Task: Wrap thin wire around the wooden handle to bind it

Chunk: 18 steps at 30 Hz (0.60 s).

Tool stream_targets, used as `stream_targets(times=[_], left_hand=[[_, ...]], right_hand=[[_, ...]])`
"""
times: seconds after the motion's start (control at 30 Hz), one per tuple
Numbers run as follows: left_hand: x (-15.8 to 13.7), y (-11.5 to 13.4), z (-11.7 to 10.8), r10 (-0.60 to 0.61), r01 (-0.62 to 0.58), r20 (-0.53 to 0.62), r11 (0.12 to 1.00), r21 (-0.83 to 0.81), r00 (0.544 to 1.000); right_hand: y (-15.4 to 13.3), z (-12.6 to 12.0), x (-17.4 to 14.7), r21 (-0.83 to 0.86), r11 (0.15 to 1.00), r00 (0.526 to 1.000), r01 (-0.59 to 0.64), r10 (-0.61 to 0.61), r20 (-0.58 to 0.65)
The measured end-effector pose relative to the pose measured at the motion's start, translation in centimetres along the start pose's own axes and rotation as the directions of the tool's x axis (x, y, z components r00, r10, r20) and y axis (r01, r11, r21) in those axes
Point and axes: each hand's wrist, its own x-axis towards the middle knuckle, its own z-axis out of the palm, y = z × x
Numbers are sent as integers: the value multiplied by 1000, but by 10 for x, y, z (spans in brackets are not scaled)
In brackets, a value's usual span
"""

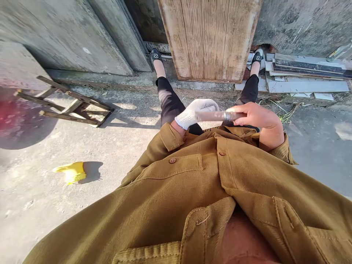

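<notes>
**Rod held in both hands above the lap**

Far left of the rod (220, 116), well apart from it: a wooden frame (70, 106) lying flat on the concrete floor (35, 205), dark slats crossed, its shadow falling beside it. Nearer the camera, also left of the rod and well apart: a yellow scrap (72, 171) on the floor, crumpled, with its own shadow at its right.

Just left of the rod's middle: left hand (196, 112), in a white knit glove, fingers (205, 107) curled over the rod's left end and closed on it. Olive shirt cuff (172, 137) right behind the wrist.

The rod itself: short, round, dull grey-brown, lying level between the two hands in front of the chest, over the dark trousers (170, 104). A shiny metal band around it near the right grip. Whether the rod is metal or wood cannot be told.

At the rod's right end: right hand (255, 117), bare, fingers (239, 110) wrapped around the rod and shut on it, thumb side toward the glove. The two hands near each other, not touching.

Beyond the rod, upward in view: a wooden board (209, 40) leaning upright against the wall, a black shoe (156, 55) to either side of its base.

Right of the rod, well apart: flat grey slabs (306, 73) stacked on the floor beside the wall.
</notes>
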Motion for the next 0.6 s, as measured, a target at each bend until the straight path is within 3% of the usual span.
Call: stream_targets(times=[0.07, 0.13, 0.23, 0.3, 0.37, 0.47, 0.6], left_hand=[[-2, 2, 7, 2, 3, 39, 990, -138, 999], [-5, 7, 13, 67, -47, 118, 985, -164, 991], [-7, 13, 17, 155, -128, 205, 982, -137, 966], [-7, 13, 16, 202, -181, 230, 977, -108, 952], [-7, 11, 15, 241, -237, 213, 971, -41, 947], [-9, 10, 10, 253, -272, 140, 952, 138, 957], [-11, 14, 2, 216, -209, 18, 917, 339, 976]], right_hand=[[-1, 0, -3, 156, 985, 967, 70, -29, -253], [1, 0, -2, 238, 953, 872, 186, -48, -486], [10, -4, 3, 211, 948, 756, 237, -44, -653], [19, -6, 7, 128, 985, 741, 117, -1, -672], [26, -6, 9, -19, 995, 742, -102, 63, -668], [32, -1, 11, -247, 884, 742, -397, 151, -653], [33, 6, 11, -408, 764, 805, -500, 236, -545]])
